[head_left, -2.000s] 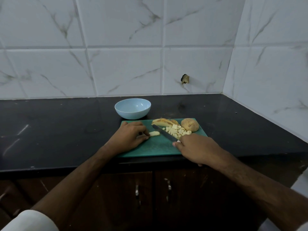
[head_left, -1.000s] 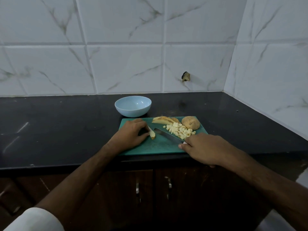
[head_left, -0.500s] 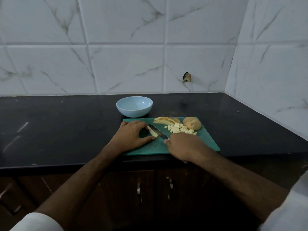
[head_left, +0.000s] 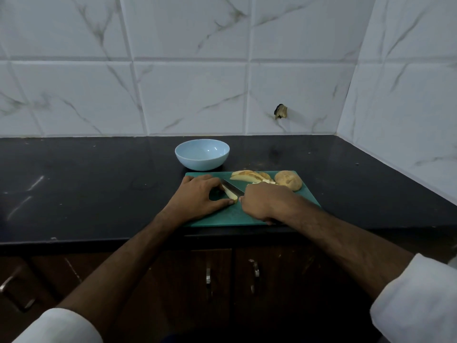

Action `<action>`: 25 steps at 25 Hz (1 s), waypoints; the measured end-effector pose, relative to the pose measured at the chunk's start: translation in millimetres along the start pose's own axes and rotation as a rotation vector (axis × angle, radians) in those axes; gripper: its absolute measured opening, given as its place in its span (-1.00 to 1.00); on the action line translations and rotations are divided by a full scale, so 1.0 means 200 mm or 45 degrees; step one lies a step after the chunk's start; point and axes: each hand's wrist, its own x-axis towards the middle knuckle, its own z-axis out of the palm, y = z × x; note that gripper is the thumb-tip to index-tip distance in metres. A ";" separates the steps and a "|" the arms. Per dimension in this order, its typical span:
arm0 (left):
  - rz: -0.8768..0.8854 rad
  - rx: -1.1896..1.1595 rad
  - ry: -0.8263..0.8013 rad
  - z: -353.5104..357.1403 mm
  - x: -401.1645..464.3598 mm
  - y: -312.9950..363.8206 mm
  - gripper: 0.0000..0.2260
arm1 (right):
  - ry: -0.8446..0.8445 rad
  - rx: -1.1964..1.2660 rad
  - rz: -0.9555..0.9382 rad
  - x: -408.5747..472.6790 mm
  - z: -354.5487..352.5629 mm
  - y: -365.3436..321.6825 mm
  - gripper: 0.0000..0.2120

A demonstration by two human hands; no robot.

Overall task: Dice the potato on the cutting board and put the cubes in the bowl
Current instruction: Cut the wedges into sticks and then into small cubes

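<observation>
On the black countertop [head_left: 99, 184], the light blue bowl [head_left: 202, 154] stands just behind the far left corner of the green cutting board [head_left: 249, 214], and nothing shows inside it. On the left part of the board the left hand [head_left: 197, 199] lies with its fingers curled: the fingertips press the far end of a pale potato strip [head_left: 229, 193] and the thumb pinches its near end, so the strip runs slantwise through the small gap between thumb and fingers. Just to the right of that strip, the knife [head_left: 232, 187] blade points away toward the far left, its edge lying along or right beside the strip; whether it has bitten in cannot be told. The right hand [head_left: 265, 201] is closed around the knife's handle, which is hidden under the knuckles. Behind that hand, at the board's far edge, lie several potato slices [head_left: 247, 176] with their skin on, and a few pale cubes [head_left: 268, 182] peep out above the knuckles, the others being covered. At the board's far right corner sits a rounded unpeeled potato piece [head_left: 288, 180], apart from both hands. Two white sleeves [head_left: 418, 300] show at the bottom corners.
</observation>
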 end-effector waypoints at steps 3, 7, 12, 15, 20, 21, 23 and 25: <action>0.001 0.032 -0.016 0.00 0.00 0.00 -0.48 | 0.000 -0.012 -0.004 0.00 -0.01 -0.02 -0.75; -0.012 0.105 -0.047 0.01 0.00 0.01 -0.54 | 0.020 -0.033 -0.024 0.00 0.03 0.01 -0.81; 0.007 0.175 -0.106 0.00 0.01 0.03 -0.59 | 0.018 -0.085 -0.066 0.01 0.04 0.05 -0.73; 0.046 0.224 -0.124 -0.01 0.02 0.02 -0.67 | 0.005 -0.063 -0.070 0.01 0.04 0.05 -0.69; 0.075 0.266 -0.125 -0.01 0.03 0.01 -0.69 | -0.070 0.103 -0.063 -0.08 0.05 0.10 -0.65; 0.080 0.267 -0.126 -0.01 0.03 0.01 -0.68 | -0.096 0.171 -0.066 -0.11 0.06 0.12 -0.66; 0.082 0.261 -0.128 -0.01 0.02 0.01 -0.66 | -0.100 0.226 -0.076 -0.20 0.11 0.16 -0.66; 0.076 0.242 -0.120 -0.01 0.01 0.02 -0.66 | -0.043 0.156 -0.089 -0.30 0.17 0.18 -0.67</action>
